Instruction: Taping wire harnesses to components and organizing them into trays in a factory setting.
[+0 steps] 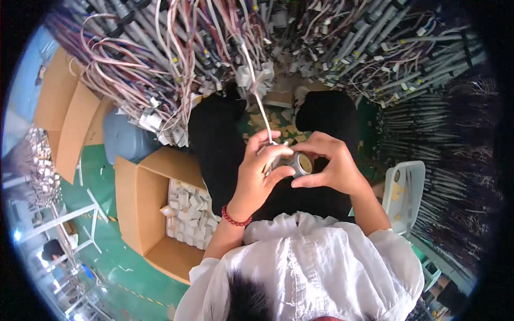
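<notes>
A white cable (261,105) runs down from the hanging bundles into my left hand (262,168), whose fingers are closed round its lower end. What sits at that end is mostly hidden by the fingers. My right hand (334,163) curves round a small grey roll of tape (301,165) with a tan core, the thumb below it and the fingers above. The left thumb tip meets the near side of the roll. Both hands are close together in front of my chest, over my dark-clothed lap.
Thick bundles of cables (203,48) hang ahead, with more along the right. On the left an open cardboard box (142,214) holds many small white pieces (190,211). Beyond it is a blue stool (126,136). A white plastic bin (404,195) stands at right. Paper scraps (273,123) litter the green floor.
</notes>
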`<state>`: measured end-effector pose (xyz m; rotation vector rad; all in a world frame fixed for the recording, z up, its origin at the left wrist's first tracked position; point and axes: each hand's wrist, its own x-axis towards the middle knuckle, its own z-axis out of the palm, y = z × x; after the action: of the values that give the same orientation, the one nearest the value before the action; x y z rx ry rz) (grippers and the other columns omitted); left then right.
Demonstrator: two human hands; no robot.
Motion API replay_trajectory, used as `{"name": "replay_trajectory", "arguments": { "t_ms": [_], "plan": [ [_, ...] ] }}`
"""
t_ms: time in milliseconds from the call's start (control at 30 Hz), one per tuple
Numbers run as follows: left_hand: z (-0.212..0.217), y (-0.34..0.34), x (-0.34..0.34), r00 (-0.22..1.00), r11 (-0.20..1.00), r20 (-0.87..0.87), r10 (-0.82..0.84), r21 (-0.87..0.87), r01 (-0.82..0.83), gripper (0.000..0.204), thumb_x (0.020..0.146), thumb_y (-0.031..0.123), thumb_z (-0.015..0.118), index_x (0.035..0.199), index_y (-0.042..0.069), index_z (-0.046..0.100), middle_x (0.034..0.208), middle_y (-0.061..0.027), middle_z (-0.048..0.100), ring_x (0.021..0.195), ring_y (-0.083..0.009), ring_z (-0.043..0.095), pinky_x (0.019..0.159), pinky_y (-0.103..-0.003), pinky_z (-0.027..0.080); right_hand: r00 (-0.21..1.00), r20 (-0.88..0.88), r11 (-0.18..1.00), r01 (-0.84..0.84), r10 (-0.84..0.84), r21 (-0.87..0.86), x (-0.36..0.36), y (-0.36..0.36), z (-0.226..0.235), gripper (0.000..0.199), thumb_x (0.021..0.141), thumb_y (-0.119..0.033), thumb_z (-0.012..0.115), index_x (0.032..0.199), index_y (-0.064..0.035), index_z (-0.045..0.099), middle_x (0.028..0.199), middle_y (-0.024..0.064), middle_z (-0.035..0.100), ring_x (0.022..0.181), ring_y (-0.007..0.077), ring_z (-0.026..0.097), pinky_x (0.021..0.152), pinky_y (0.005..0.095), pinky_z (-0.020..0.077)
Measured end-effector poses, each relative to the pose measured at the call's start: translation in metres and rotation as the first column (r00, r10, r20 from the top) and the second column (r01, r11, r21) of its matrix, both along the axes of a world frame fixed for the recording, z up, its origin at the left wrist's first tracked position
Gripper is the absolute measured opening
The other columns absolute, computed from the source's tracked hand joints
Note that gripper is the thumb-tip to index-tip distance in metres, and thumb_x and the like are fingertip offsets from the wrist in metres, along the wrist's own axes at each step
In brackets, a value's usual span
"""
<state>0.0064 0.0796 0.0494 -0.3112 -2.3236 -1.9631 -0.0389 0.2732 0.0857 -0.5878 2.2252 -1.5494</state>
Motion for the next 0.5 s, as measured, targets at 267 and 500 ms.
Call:
{"name": "replay_trajectory", "arguments": {
  "t_ms": [267, 500],
  "plan": [
    [0.004, -0.022, 0.005, 0.99, 0.959, 0.131, -0.052, 0.282, 0.014, 0.013, 0.089, 0.014, 0.06, 0.09, 0.002, 0.057, 0.117, -0.0128, 0.048, 0.094, -0.0166, 0.053, 0.082, -0.029, 0.043, 0.977, -0.06, 0.977, -0.209, 0.205, -0.052, -0.005, -0.019, 0.011, 0.052, 0.056, -0.02, 0.085, 0.1, -0.0011, 0.065, 0.094, 0.0082, 0.056, 0.089, 0.0211, 0.054, 0.078, 0.0308, 0.0435],
    [0.001, -0.045, 0.004, 0.977, 0.907, 0.051, -0.208, 0.383, 0.174, 0.09, 0.075, 0.039, 0.076, 0.14, 0.014, 0.019, 0.14, -0.0181, 0.029, 0.11, -0.0243, 0.052, 0.088, -0.036, 0.047, 0.805, 0.432, 0.838, -0.14, 0.406, -0.527, -0.014, -0.018, 0.002, 0.047, 0.063, 0.0, 0.08, 0.106, 0.0012, 0.061, 0.105, 0.0057, 0.054, 0.102, 0.0164, 0.055, 0.089, 0.0293, 0.0444]
  ]
}}
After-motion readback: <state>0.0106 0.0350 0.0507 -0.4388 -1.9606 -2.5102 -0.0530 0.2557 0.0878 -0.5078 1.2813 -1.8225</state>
